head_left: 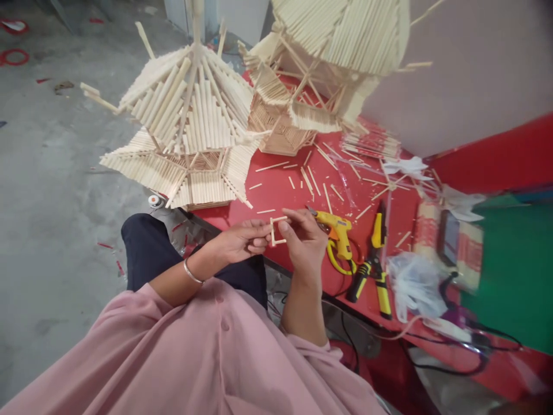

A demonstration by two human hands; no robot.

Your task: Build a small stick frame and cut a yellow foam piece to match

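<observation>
Between my two hands, over the table's near edge, is a small square frame of wooden sticks [279,242]. The fingers and thumb of my left hand [244,239] pinch its left side. My right hand [302,236] grips the frame from the right, its fingertips on the upper stick and the thumb close by; part of that side is hidden behind the fingers. Just right of my right hand lies a yellow glue gun [339,227] on the red table [280,184]. Loose wooden sticks [309,180] are scattered beyond my hands.
Two tiered stick-built models, one at the left [203,115] and a taller one behind [345,34], stand close ahead. Yellow-black pliers [375,265], a clear plastic bag [415,282] and packs of sticks [374,138] lie to the right. Cables [449,369] hang along the front edge.
</observation>
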